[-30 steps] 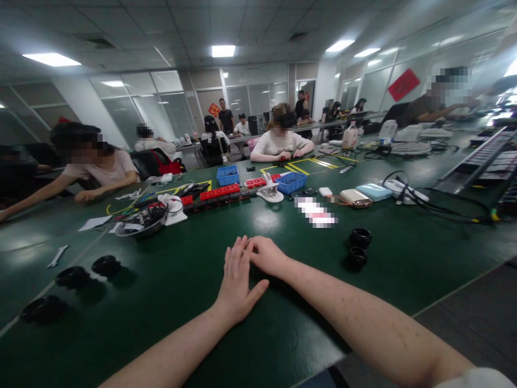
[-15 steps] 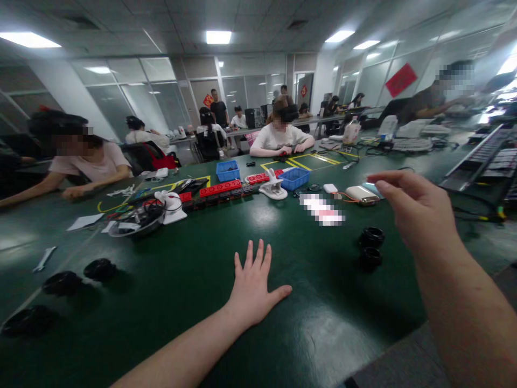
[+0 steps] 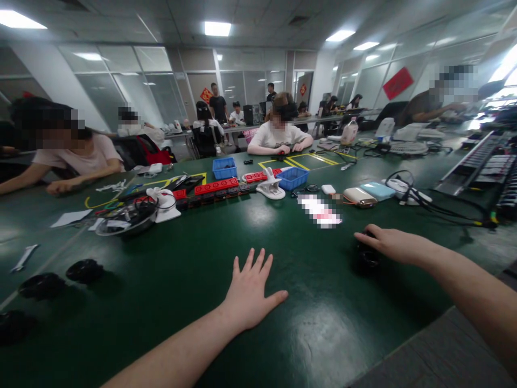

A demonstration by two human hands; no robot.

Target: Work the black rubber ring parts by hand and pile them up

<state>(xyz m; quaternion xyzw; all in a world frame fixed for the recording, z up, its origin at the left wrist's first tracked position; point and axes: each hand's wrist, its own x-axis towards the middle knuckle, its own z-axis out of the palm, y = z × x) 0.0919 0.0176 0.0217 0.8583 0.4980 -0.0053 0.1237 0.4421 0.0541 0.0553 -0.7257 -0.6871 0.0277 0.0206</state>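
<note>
My left hand (image 3: 250,291) lies flat on the green table (image 3: 169,302), palm down and fingers spread, holding nothing. My right hand (image 3: 390,245) reaches out to the right and rests over two small black rings (image 3: 368,260). It covers the far ring, and the near ring shows just below its fingers. Those fingers point left and curve down over the ring; whether they grip it is hidden.
Several more black rings (image 3: 83,269) and a small wrench (image 3: 24,257) lie at the left. Further back are red power strips (image 3: 216,187), blue bins (image 3: 225,168), a power bank (image 3: 358,196) and cables (image 3: 444,207). Other people sit around the table. Its edge runs at lower right.
My right hand left my left hand, rose into the air at the right, then came down onto the black rings. My left hand spread its fingers and stayed on the table.
</note>
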